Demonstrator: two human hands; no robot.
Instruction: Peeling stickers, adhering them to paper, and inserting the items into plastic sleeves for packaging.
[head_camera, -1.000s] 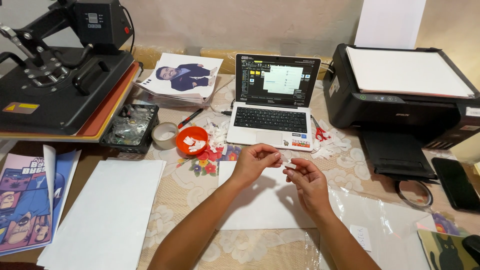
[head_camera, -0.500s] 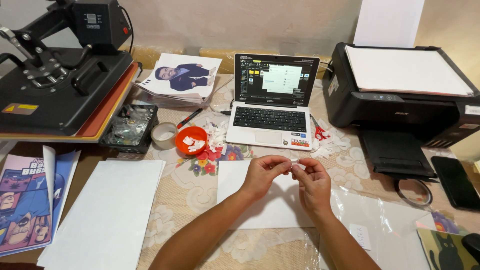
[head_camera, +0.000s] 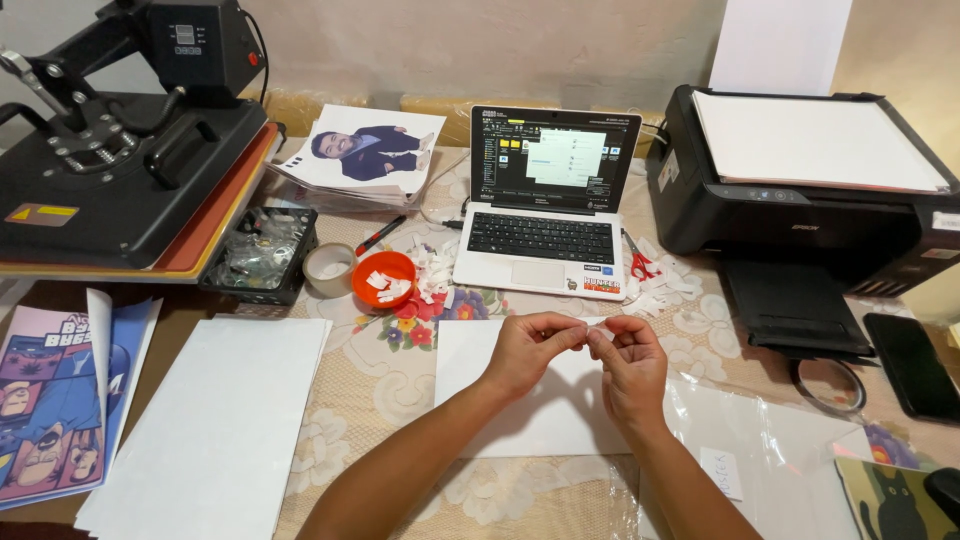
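My left hand (head_camera: 528, 350) and my right hand (head_camera: 628, 362) meet fingertip to fingertip over a white sheet of paper (head_camera: 530, 400) lying on the table. Between the fingertips both hands pinch a small white scrap (head_camera: 592, 327), a bit of paper or tape. Both forearms reach in from the bottom edge of the view. An orange bowl (head_camera: 385, 279) with several white scraps stands a little to the left beyond the sheet, next to a roll of clear tape (head_camera: 329, 268).
An open laptop (head_camera: 545, 200) sits behind the hands, red scissors (head_camera: 637, 262) beside it. A black printer (head_camera: 810, 190) is at right, a heat press (head_camera: 120, 150) at left. Printed pictures (head_camera: 365, 160), white sheets (head_camera: 210, 420), posters (head_camera: 45, 400), plastic sleeves (head_camera: 770, 450), a phone (head_camera: 910, 365) surround.
Both hands have drawn slightly closer to me and nearer together over the white sheet, still pinching the small white scrap.
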